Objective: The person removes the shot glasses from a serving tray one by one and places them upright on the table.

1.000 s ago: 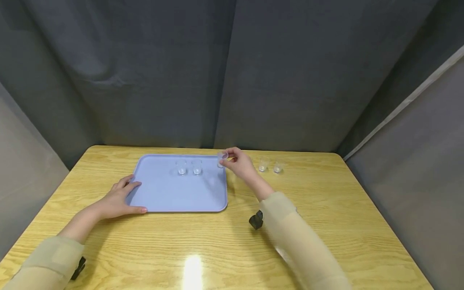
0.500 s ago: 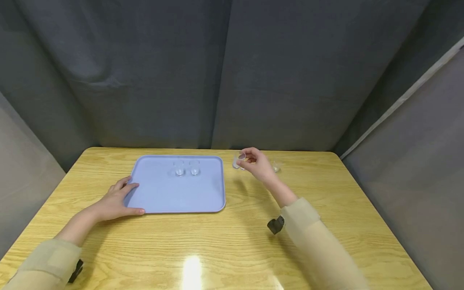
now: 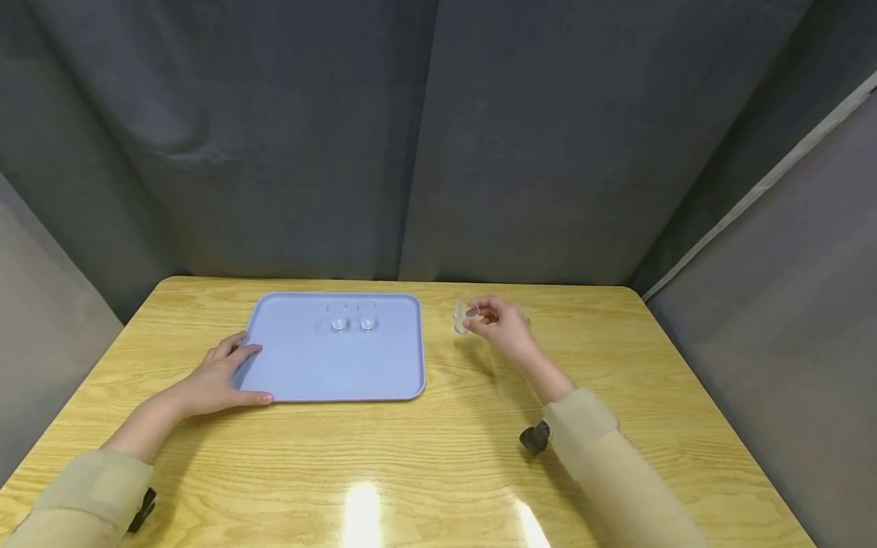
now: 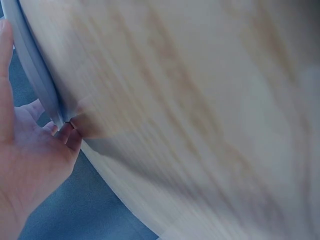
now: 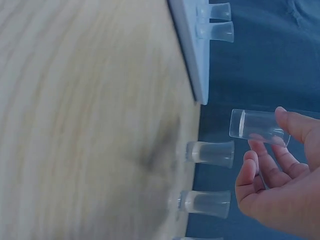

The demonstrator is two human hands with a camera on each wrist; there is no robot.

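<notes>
My right hand [image 3: 503, 326] pinches a small clear cup [image 5: 257, 125] between thumb and fingers, upright and raised off the table, right of the tray. Below it in the right wrist view, a clear cup [image 5: 214, 153] and another cup [image 5: 209, 203] stand on the table; the edge of a third shows at the bottom. The pale blue tray [image 3: 336, 369] carries two clear cups, a left one [image 3: 338, 317] and a right one [image 3: 367, 317], near its back. My left hand [image 3: 214, 383] rests on the tray's front left corner, fingers spread at the rim and thumb along the front edge.
A wooden table [image 3: 384, 449] lies under everything. Dark grey curtains [image 3: 308, 152] hang behind its far edge, with lighter panels at the sides. Each sleeve has a black camera mount, such as the right mount [image 3: 535, 438].
The right hand has moved right with the cup, from above the tray's back right corner to above the table, then slightly nearer. Left hand, tray and its two cups stay put.
</notes>
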